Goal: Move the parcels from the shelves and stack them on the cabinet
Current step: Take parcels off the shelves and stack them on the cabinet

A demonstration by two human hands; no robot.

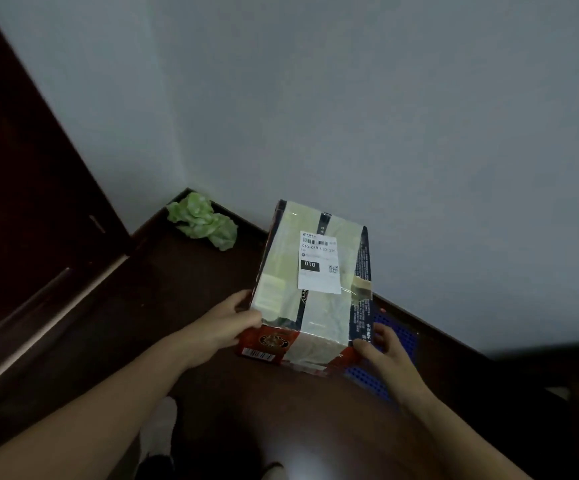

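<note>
Dark brown wooden cabinet [184,289] in grey-walled corner carries tape-wrapped red cardboard parcel with white label [310,282], gripped at its near corners by left hand [225,329] and right hand [383,346], seemingly first one placed, no stack yet, shelves unseen.

Crumpled green leafy thing [202,223] in the corner, blue studded mat [402,330] near grey wall [350,98], dark door [21,168] at left
</note>
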